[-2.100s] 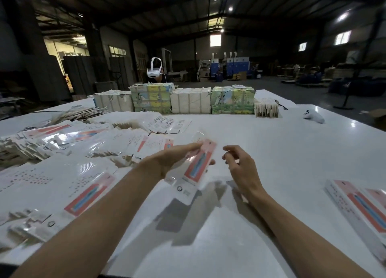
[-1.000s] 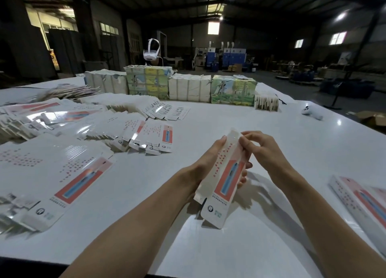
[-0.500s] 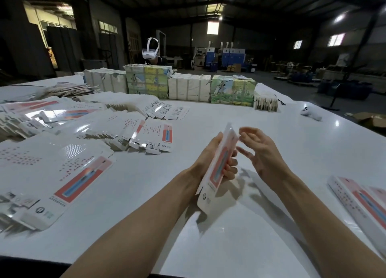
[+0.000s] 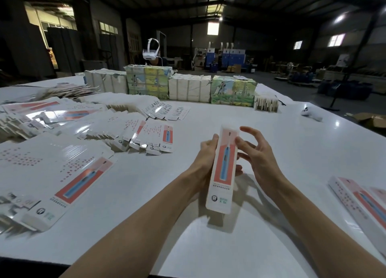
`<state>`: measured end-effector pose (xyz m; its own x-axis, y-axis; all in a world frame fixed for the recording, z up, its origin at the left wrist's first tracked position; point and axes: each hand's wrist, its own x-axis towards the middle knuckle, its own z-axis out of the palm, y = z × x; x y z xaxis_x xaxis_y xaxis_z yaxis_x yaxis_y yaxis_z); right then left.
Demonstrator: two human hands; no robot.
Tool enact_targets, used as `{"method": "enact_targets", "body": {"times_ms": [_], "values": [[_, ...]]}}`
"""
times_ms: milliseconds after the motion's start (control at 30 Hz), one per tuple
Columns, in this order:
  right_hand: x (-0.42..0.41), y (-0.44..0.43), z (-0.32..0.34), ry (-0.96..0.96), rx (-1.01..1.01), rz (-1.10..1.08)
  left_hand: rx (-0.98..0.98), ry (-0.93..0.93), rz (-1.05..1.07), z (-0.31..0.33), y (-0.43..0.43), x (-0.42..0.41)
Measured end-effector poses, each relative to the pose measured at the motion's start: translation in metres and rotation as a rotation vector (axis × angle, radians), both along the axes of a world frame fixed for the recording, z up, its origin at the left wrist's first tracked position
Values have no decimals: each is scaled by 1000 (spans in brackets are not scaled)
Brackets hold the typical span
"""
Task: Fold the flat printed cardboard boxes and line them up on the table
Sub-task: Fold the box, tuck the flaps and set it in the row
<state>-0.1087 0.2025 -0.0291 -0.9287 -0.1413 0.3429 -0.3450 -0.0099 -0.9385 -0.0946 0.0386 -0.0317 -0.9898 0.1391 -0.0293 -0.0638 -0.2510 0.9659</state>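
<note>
Nearest, above the bare front of the glossy white table [image 4: 208, 250], the long narrow white cardboard box printed with a coral panel and a blue toothbrush [image 4: 223, 169] was held clear of the surface, tilted nearly upright; the left hand [image 4: 205, 152] gripped it along its left edge with fingers wrapped behind, while the right hand [image 4: 258, 155] was spread wide, its thumb at the box's right edge and its fingers closing on nothing; this box looked squared up into a sleeve, though whether its end flaps were tucked could not be told, and nothing showed inside it. At the right edge lay a short row of the same boxes, already folded [image 4: 359, 202]; the row seemed barely begun. To the left, a sprawl of flat printed blanks [image 4: 62, 173] lay unfolded, and beyond it fanned stacks of more blanks [image 4: 146, 135], so by far the larger share seemed left to do. Farther back stood white wrapped bundles [image 4: 189, 87] and colourfully printed bundles [image 4: 232, 92], a small stack of cards [image 4: 266, 103] and a white handheld controller [image 4: 311, 114]. Behind them a person wearing a white headset [image 4: 150, 52] was present; off the table's right, a brown open carton [image 4: 369, 119] sat on the floor, its contents impossible to tell.
</note>
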Motion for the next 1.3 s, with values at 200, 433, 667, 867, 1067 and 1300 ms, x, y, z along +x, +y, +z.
{"method": "enact_targets", "body": {"times_ms": [200,433,667,867,1067,1300], "values": [[3,-1,1,44,30,-33,-243,341,176,-6,1,1],[5,8,6,-23,28,44,-116,208,-149,-5,6,2],[5,8,7,-44,41,131,-114,199,-98,-10,10,-3],[-1,11,-1,-12,56,110,-315,265,-50,-16,11,-2],[-4,8,-4,-39,27,109,-355,238,-93,-13,5,-1],[-7,7,-6,-173,-74,-70,-318,170,-236,-12,-3,2]]}}
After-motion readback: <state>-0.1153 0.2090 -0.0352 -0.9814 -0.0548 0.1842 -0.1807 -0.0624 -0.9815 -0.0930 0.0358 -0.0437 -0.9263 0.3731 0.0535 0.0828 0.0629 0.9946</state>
